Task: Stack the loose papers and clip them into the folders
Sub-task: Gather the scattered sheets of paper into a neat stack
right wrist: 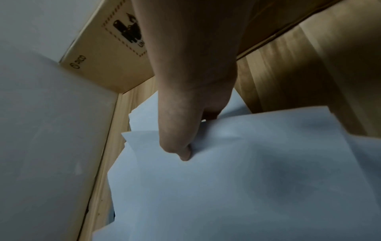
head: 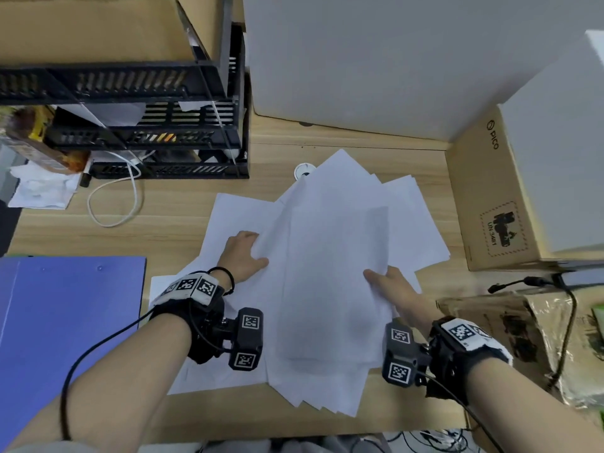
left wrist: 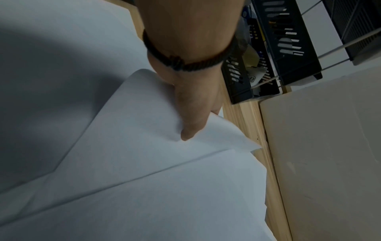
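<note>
White papers [head: 333,256] fanned mid-desk | L hand [head: 243,255] & R hand [head: 392,286] each pinch side edges | risk: uneven pull slides sheets off front edge

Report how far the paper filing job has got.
Done: nothing is stacked or clipped; the white sheets lie fanned across the desk. In hand: left hand and right hand each pinch an edge of the sheets, gathering them. Left: squaring the stack and clipping it into the blue folder.

Black tray rack [head: 147,125], white cable [head: 130,197], PICO carton [head: 490,197], perhaps snack bags [head: 523,338].
</note>
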The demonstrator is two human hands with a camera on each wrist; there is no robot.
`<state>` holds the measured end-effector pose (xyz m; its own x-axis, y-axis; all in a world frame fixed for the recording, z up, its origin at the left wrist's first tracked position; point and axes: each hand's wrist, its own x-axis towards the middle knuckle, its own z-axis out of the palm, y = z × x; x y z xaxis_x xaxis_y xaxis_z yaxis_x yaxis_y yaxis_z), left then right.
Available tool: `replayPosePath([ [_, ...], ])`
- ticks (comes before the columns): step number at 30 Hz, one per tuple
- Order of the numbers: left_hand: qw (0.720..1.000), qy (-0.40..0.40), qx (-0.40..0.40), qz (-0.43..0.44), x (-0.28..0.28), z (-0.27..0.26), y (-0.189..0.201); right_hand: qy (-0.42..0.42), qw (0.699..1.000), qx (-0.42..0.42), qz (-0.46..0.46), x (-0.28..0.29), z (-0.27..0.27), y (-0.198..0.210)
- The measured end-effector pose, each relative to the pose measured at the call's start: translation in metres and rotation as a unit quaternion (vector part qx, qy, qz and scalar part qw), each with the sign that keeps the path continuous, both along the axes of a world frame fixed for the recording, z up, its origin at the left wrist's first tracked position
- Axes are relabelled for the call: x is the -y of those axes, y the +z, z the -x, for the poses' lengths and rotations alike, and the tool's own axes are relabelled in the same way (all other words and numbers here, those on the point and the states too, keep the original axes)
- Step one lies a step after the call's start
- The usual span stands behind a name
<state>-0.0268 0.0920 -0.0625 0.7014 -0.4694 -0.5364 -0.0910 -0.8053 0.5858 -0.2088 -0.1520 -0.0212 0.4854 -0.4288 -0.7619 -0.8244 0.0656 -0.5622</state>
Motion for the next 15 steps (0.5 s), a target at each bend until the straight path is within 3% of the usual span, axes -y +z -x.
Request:
replayPosePath([
  [4,0.999,-0.004,-0.028,0.031,0.02,0.001,0.008,-0.003,1.0,0.005,0.012,0.021,0.002,0.007],
  [9,0.999,-0.027,0.028,0.01,0.031,-0.004,0.002,-0.075,0.995,0.041,0.048,0.058,-0.009,0.004],
  [15,0.999,-0.038,0.022,-0.003,0.056,-0.007,0.004,-0.021,0.999,0.039,0.025,0.071,-0.03,-0.002],
])
